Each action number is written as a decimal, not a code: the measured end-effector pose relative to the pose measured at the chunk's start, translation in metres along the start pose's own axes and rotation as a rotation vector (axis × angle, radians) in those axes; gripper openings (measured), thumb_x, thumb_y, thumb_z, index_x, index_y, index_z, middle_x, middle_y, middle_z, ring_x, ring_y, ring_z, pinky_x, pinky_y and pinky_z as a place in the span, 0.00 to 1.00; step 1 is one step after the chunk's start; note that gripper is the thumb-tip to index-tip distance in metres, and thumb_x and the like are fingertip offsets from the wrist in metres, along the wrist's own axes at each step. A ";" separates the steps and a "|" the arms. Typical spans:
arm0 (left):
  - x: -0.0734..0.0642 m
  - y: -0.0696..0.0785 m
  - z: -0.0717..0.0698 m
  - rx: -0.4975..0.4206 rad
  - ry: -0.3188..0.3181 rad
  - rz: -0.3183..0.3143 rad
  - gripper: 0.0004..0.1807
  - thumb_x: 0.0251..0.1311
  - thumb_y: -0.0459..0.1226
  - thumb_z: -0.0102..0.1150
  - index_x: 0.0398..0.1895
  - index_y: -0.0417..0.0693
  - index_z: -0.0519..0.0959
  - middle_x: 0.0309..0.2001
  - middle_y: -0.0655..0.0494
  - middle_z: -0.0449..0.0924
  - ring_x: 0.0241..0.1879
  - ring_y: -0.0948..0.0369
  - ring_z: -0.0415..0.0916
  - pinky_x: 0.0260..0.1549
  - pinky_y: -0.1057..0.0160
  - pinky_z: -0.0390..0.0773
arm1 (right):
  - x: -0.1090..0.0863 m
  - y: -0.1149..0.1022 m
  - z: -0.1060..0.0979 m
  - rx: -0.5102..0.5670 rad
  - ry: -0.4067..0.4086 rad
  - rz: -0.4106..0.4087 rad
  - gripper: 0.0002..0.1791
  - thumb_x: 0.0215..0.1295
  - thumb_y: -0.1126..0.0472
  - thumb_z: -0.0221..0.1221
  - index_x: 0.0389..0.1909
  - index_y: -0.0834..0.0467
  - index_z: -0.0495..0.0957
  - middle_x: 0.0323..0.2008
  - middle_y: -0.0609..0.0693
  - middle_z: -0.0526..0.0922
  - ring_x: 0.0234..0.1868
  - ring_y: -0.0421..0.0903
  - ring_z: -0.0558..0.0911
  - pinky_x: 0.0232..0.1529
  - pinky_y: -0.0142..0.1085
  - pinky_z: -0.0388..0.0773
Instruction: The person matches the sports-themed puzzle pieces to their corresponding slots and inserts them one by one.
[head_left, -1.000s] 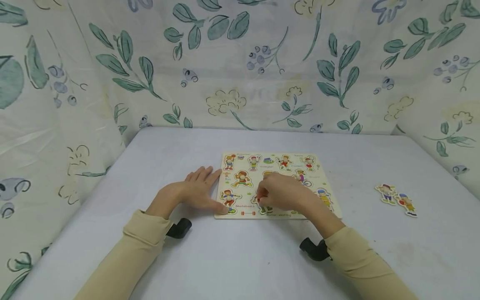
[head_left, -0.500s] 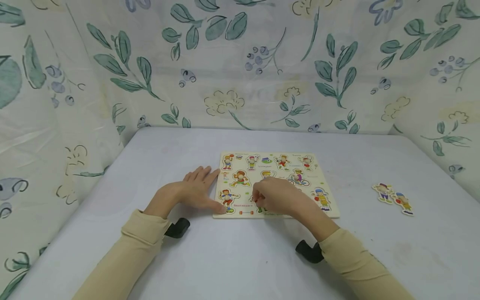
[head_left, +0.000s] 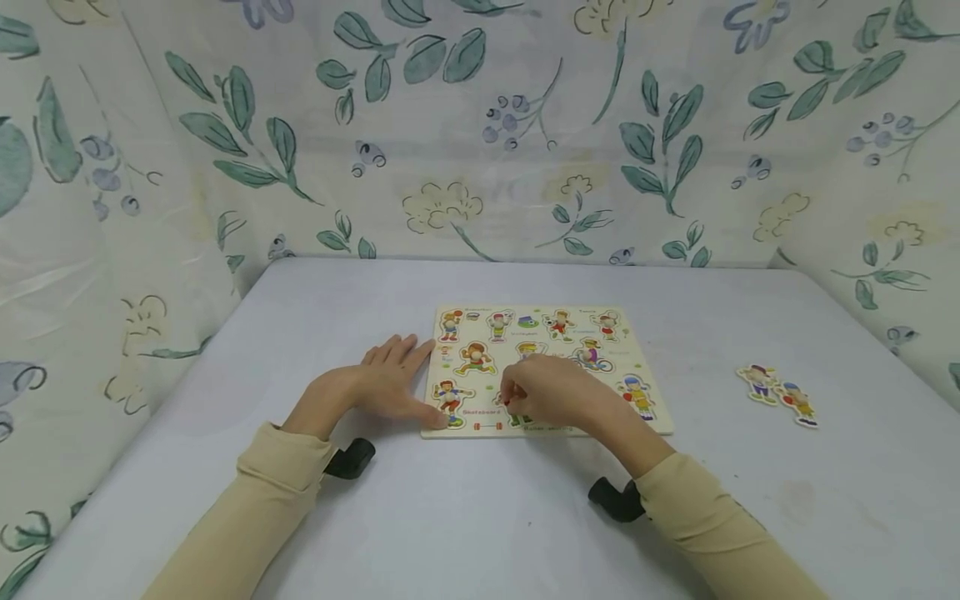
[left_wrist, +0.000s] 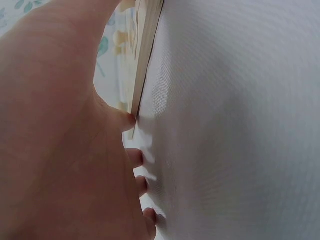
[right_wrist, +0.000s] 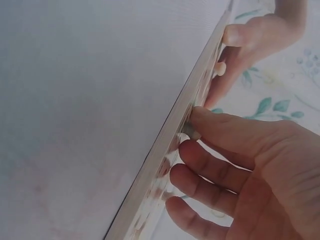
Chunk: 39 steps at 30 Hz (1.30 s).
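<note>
A flat wooden knob puzzle board [head_left: 480, 435] with cartoon sports figures lies on the white table. My left hand [head_left: 378, 387] rests palm down at its left side, fingers spread on the table and thumb on the near left corner. My right hand [head_left: 551, 387] is over the middle of the near row. Its thumb and index finger pinch the knob [right_wrist: 190, 131] of a puzzle piece [head_left: 519, 420], largely hidden beneath the hand. In the right wrist view the other fingers curl close beside the board. The left wrist view shows the thumb at the board's edge [left_wrist: 142, 65].
Two loose figure pieces lie side by side on the right of the table: one with a dark cap [head_left: 759, 385], the other with a blue cap [head_left: 798, 405]. Black wrist devices [head_left: 350, 458] sit under both cuffs. A floral curtain [head_left: 450, 125] hangs behind the table.
My right hand has shifted slightly to the left over the near row, fingers still together on the piece. The left hand keeps its place by the board, and the head view has drifted a little.
</note>
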<state>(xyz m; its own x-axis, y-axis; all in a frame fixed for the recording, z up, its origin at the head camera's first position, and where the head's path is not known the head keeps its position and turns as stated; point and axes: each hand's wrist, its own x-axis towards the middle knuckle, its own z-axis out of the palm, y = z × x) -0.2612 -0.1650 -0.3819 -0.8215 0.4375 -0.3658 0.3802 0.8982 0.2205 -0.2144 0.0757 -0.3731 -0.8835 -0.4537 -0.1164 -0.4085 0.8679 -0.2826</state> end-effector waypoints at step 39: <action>-0.001 -0.001 0.002 0.000 0.006 -0.003 0.65 0.51 0.68 0.61 0.79 0.41 0.40 0.78 0.35 0.35 0.77 0.37 0.31 0.73 0.37 0.37 | -0.019 0.049 -0.036 -0.023 0.111 0.089 0.14 0.67 0.58 0.63 0.52 0.56 0.81 0.37 0.49 0.80 0.35 0.46 0.76 0.35 0.37 0.76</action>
<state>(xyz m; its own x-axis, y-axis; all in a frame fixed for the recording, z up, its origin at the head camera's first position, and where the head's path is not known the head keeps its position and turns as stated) -0.2604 -0.1665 -0.3833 -0.8251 0.4345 -0.3611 0.3776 0.8995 0.2197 -0.2262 0.1336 -0.3507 -0.9360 -0.3504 -0.0342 -0.3310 0.9089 -0.2537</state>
